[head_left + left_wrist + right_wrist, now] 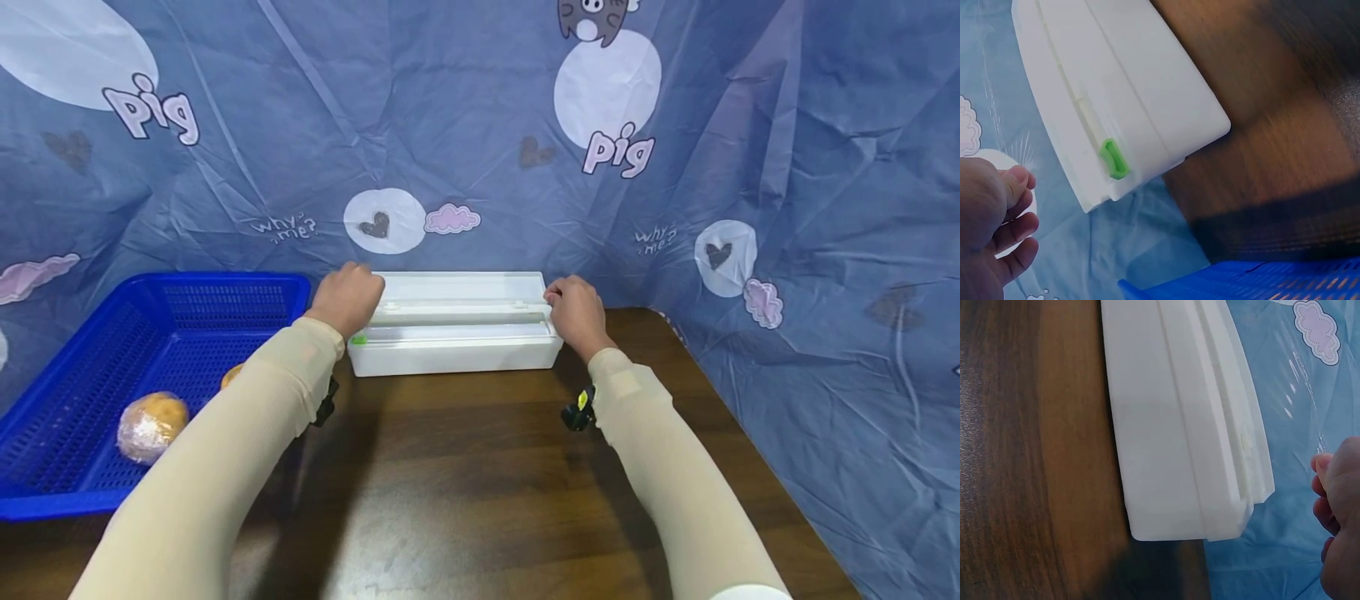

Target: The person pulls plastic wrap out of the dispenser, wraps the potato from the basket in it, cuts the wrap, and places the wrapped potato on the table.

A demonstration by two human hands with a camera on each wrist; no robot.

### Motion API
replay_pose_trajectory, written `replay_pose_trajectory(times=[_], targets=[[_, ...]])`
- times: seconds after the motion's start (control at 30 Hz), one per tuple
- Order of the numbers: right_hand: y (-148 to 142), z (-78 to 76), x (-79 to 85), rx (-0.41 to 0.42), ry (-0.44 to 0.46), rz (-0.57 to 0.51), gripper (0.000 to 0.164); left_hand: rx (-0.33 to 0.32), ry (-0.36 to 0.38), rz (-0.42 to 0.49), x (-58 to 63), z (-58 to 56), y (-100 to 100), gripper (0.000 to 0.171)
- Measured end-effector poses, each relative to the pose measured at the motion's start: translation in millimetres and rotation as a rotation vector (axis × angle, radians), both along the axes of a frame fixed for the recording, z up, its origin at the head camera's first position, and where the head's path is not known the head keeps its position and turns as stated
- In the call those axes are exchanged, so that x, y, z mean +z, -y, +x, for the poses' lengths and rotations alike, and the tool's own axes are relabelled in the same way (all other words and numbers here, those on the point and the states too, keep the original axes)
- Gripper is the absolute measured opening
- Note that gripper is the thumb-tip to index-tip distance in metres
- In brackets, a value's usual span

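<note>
A white cling film dispenser (453, 358) lies lengthwise at the back of the table with its lid raised. At its left end shows a green slider (1114, 159). My left hand (348, 296) is by the dispenser's left end, thumb and fingers pinching clear cling film (997, 119). By the right end, my right hand (577, 315) pinches the film's other side; glints and creases of the film (1304, 381) run up to its fingertips. The see-through sheet hardly shows in the head view.
A blue plastic basket (67, 504) stands on the left. Inside it are a round yellow-orange item wrapped in film (153, 427) and another orange item (231, 375), mostly hidden behind the left sleeve. A blue printed cloth (465, 125) hangs behind the brown table (465, 483).
</note>
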State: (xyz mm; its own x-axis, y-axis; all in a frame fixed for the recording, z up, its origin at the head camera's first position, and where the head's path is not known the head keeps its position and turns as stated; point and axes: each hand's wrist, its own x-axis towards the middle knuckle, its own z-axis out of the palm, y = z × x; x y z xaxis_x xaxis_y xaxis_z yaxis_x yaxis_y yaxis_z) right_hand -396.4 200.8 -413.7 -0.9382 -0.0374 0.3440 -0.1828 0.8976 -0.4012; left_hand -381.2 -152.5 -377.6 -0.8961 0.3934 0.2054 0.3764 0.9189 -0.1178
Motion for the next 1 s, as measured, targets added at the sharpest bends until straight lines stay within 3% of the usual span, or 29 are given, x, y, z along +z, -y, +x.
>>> replay_pose_trajectory(times=[0.73,1.0], targets=[[1,-1.2,23.4,0.013,-0.080,0.007,0.010,-0.006,-0.013,-0.014,22.0,0.7,1,0.021],[2,-0.7,32.9,0.009,-0.069,0.014,0.013,-0.016,-0.048,-0.013,30.7,2.6,1,0.020]])
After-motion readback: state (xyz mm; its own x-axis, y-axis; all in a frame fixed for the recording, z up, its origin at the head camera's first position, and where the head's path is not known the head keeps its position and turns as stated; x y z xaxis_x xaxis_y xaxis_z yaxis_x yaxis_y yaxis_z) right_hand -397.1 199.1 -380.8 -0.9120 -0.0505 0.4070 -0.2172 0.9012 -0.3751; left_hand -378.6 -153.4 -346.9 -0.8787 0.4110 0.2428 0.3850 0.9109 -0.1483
